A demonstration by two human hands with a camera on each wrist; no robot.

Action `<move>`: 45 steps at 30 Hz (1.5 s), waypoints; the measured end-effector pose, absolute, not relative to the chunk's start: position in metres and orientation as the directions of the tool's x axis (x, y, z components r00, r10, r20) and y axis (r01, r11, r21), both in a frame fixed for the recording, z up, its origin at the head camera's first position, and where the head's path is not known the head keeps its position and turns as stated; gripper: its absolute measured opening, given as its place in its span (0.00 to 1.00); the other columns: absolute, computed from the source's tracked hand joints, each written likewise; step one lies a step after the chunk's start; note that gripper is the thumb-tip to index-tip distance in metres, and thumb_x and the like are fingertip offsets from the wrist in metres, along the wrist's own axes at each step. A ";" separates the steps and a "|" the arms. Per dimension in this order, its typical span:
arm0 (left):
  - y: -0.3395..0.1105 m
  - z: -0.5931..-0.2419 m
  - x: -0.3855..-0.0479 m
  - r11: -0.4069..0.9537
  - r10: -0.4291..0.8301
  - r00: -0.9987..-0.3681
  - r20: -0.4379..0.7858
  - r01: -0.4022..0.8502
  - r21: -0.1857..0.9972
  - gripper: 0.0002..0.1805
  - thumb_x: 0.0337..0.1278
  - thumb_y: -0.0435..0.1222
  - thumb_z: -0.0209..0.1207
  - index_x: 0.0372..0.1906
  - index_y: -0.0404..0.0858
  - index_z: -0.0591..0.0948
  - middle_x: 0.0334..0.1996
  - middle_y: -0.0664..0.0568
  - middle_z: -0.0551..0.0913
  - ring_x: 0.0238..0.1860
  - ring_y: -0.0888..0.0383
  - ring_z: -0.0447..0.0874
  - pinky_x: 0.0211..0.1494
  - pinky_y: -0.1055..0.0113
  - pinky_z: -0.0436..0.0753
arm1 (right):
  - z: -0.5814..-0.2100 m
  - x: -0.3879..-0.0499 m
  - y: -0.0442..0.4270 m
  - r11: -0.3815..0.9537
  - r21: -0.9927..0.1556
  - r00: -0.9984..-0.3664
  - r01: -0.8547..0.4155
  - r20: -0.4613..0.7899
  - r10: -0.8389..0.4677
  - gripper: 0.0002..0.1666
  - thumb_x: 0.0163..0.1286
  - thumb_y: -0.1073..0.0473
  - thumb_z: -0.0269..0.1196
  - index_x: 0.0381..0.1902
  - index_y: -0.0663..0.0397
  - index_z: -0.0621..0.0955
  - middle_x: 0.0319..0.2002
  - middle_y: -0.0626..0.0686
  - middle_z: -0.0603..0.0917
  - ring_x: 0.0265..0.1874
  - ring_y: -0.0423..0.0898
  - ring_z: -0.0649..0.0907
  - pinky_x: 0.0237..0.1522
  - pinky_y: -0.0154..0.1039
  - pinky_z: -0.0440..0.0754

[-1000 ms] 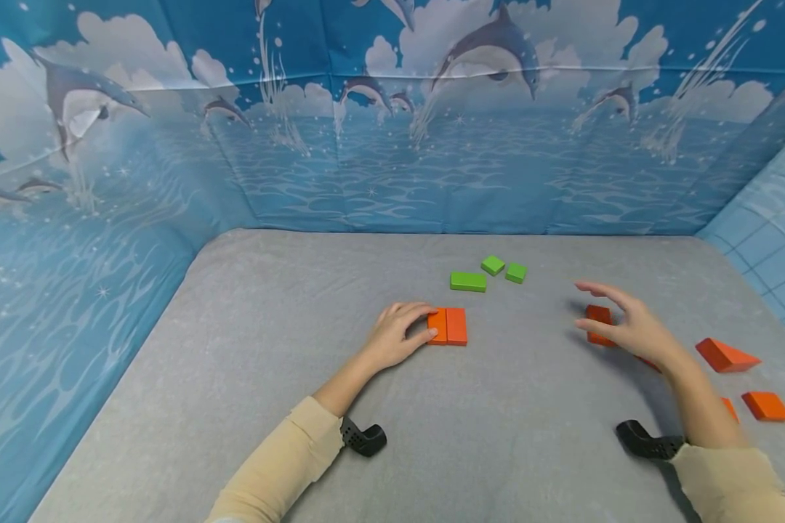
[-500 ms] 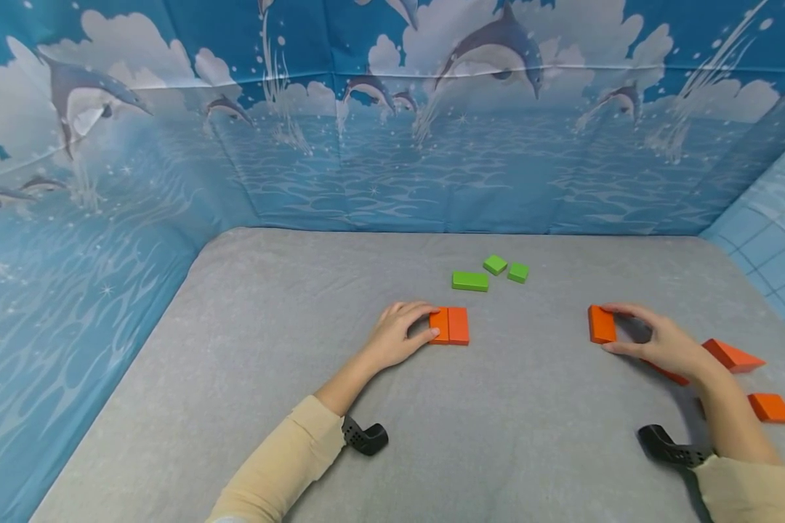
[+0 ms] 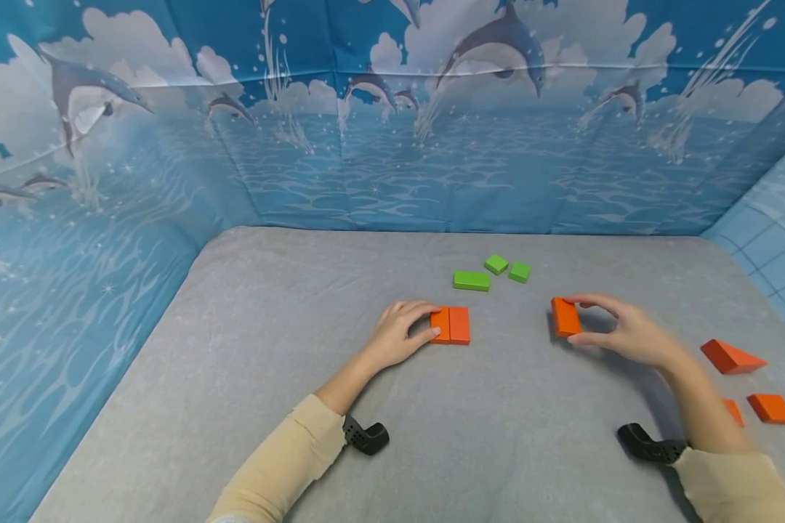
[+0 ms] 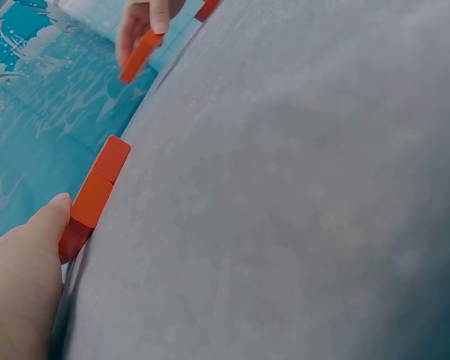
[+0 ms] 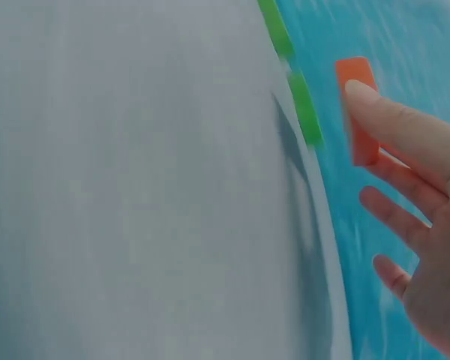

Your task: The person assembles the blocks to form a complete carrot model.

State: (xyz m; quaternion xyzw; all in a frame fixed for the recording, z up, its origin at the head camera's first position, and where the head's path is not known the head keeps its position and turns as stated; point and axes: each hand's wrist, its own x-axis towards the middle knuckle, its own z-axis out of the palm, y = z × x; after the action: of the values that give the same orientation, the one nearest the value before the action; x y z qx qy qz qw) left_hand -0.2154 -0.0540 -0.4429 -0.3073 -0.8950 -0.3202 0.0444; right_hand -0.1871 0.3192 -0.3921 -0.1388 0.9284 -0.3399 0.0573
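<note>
Two orange blocks (image 3: 459, 325) lie side by side, long edges touching, on the grey cloth. My left hand (image 3: 395, 338) pinches the nearer left orange block (image 3: 439, 325), its fingertips at the far end and thumb at the near end. In the left wrist view that pair (image 4: 91, 201) sits beyond my thumb (image 4: 49, 221). To the right, my right hand (image 3: 628, 333) holds another orange block (image 3: 565, 317) raised off the cloth. The right wrist view shows this block (image 5: 360, 112) between thumb (image 5: 397, 124) and fingers, with other fingers loosely spread.
Several green blocks (image 3: 472, 281) lie behind the orange pair. At the right are an orange wedge (image 3: 731, 357), an orange block (image 3: 772, 408) and another orange piece (image 3: 733, 412) partly behind my right forearm. A blue dolphin-print curtain (image 3: 392, 167) closes off the far edge.
My right hand has come down onto an orange block, pinched it, lifted it and moved it left. My left hand stays on its block.
</note>
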 end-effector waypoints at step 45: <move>-0.053 -0.441 -0.215 0.626 0.517 -0.821 0.242 0.555 0.548 0.24 0.60 0.49 0.54 0.60 0.48 0.73 0.60 0.54 0.72 0.60 0.55 0.64 0.64 0.55 0.58 | -0.422 -0.206 0.208 0.592 -0.640 -0.847 -0.491 0.192 -0.495 0.37 0.45 0.59 0.74 0.55 0.61 0.75 0.55 0.61 0.75 0.57 0.58 0.70 0.57 0.57 0.64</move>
State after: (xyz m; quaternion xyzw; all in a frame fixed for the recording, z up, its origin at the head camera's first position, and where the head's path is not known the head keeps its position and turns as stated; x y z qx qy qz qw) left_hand -0.2149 -0.0535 -0.4412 -0.2973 -0.9011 -0.3141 0.0306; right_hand -0.2062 0.2077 -0.4221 -0.2762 0.8921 -0.3577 0.0031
